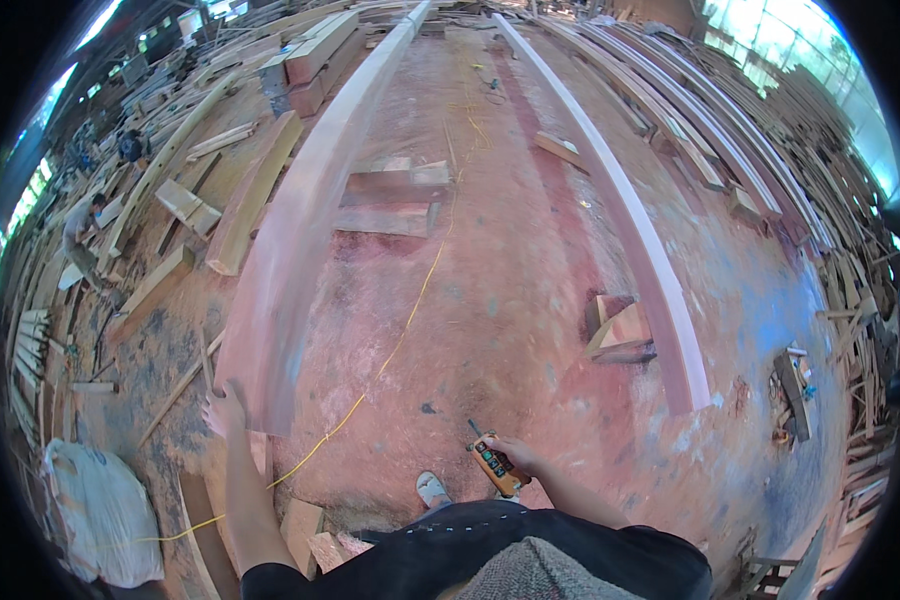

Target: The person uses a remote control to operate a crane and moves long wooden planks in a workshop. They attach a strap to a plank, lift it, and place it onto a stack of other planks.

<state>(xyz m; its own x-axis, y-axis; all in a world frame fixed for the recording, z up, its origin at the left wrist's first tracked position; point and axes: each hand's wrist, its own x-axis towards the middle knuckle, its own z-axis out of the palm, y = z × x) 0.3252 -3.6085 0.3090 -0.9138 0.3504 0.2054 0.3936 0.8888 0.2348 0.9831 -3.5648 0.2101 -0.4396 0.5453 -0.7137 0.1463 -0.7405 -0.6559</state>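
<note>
My left hand [225,408] reaches out and rests against the near end of a long, thick wooden beam [305,215]. Its fingers look spread, not wrapped round the wood. In front of my body, my right hand [516,456] is closed round a yellow handheld remote control [494,467] with dark buttons and a short black antenna. The beam runs away from me toward the far end of the floor, raised on wooden blocks [385,218]. The palm and some fingers of my right hand are hidden.
A second long beam [630,215] lies on the right, near a wood block [625,328]. A yellow cord [407,325] crosses the reddish floor. At lower left stands a white sack [100,515]. Timber is stacked on both sides; another person [80,235] bends at far left.
</note>
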